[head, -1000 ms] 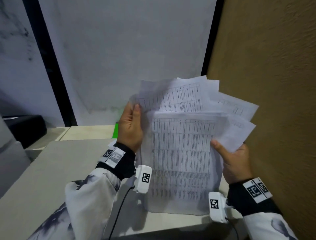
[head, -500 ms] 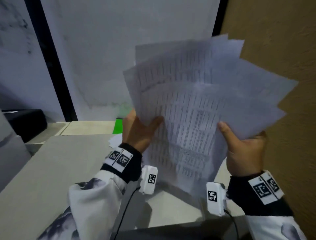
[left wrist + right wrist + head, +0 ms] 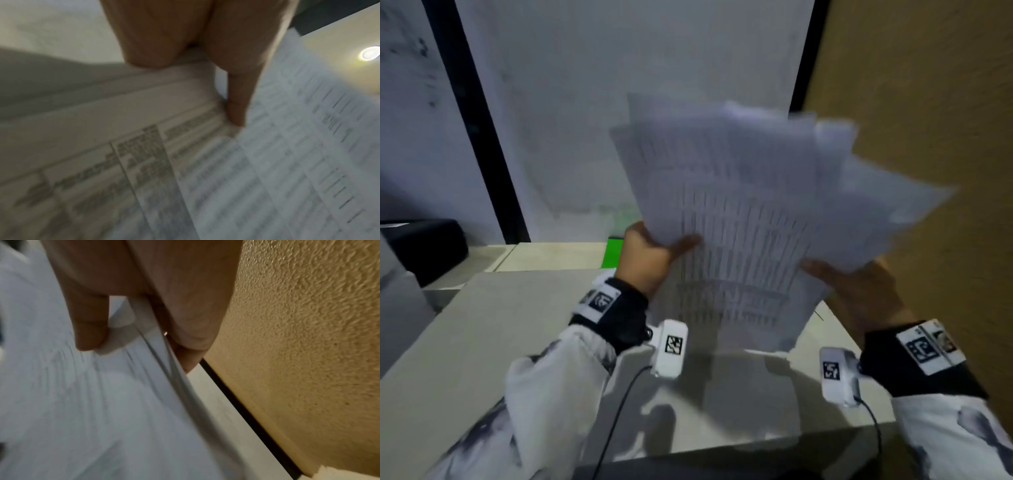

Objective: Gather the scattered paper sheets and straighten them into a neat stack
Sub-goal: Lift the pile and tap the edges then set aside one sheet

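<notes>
Both the left hand and right hand pinch the fanned, uneven white printed paper sheets near their lower edges, above the pale table.

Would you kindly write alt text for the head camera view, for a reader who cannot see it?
Both hands hold a fanned, uneven bundle of printed paper sheets upright above a pale table; the left hand grips its left edge, the right hand its lower right. The sheets are motion-blurred.
</notes>
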Available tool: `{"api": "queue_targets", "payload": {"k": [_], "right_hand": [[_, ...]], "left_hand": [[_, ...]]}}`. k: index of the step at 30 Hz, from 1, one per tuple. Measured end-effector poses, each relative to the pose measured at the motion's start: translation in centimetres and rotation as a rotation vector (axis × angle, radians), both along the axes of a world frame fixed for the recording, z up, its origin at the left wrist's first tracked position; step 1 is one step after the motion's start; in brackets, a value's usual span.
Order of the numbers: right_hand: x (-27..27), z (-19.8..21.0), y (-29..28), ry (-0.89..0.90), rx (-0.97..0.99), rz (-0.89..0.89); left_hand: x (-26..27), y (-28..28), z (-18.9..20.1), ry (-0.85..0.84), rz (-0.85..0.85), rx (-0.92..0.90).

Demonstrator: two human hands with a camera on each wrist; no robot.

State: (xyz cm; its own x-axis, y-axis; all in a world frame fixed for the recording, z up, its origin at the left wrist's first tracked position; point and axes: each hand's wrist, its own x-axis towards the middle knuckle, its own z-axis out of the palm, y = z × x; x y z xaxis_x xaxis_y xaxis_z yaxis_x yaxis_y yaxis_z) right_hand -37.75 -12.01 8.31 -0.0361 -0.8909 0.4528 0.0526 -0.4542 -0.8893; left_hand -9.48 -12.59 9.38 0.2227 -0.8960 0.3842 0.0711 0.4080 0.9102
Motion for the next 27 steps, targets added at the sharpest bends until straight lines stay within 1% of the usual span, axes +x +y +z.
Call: {"api": "queue_targets", "payload": {"k": [2, 4, 5, 8, 9, 10, 12, 13, 15, 16, 18, 20, 22, 25, 26, 27], "right_hand": [[-0.6, 1.1, -0.3, -0.135, 0.001, 0.047], [-0.7, 1.1, -0.1, -0.177, 0.100, 0.125], [-0.6, 0.5, 0.3, -0.153, 0.167, 0.156], [-0.4, -2.1, 1.6, 0.101, 0.316, 0.235], [-0.4, -2.9, 2.0, 0.169, 0.369, 0.238], [-0.3, -3.4, 2.2, 0.194, 0.393, 0.227], [-0.2, -4.0, 2.3, 0.162, 0.410, 0.194], [-0.1, -3.9, 2.2, 0.140, 0.413, 0.141], [0.5, -3.5, 2.1, 0.137, 0.312, 0.080], [1.0, -3.3, 2.2, 0.152, 0.245, 0.060], [1.7, -3.0, 2.3, 0.141, 0.146, 0.038], [2.2, -2.8, 2.4, 0.113, 0.087, 0.030], [2.4, -2.9, 2.3, 0.114, 0.047, -0.017], [3.3, -2.6, 2.4, 0.162, -0.016, -0.050], [3.6, -2.8, 2.5, 0.182, -0.012, -0.067], [3.7, -2.9, 2.5, 0.160, 0.028, -0.085]], "left_hand": [[0.9, -0.5, 1.5, 0.001, -0.113, 0.008], [1.4, -0.9, 2.0, 0.039, -0.205, 0.025], [1.5, -0.9, 1.9, 0.076, -0.236, 0.047], [2.0, -0.9, 0.8, 0.141, -0.254, 0.112], [2.2, -0.9, 0.1, 0.129, -0.237, 0.122], [2.4, -0.9, -0.3, 0.102, -0.217, 0.127], [2.7, -0.8, -0.7, 0.028, -0.207, 0.124], [2.7, -0.8, -0.7, -0.017, -0.218, 0.120], [2.4, -0.8, -0.5, -0.133, -0.238, 0.120], [2.1, -0.7, -0.4, -0.204, -0.229, 0.115], [1.6, -0.4, -0.2, -0.321, -0.123, 0.068], [1.4, -0.4, 0.3, -0.349, -0.015, -0.025], [1.3, -0.5, 0.5, -0.363, 0.020, -0.125], [-0.3, -0.4, -0.7, -0.515, 0.169, -0.197], [-1.1, -0.1, -1.2, -0.513, 0.202, -0.209], [-1.7, 0.0, -1.6, -0.474, 0.216, -0.211]]}}
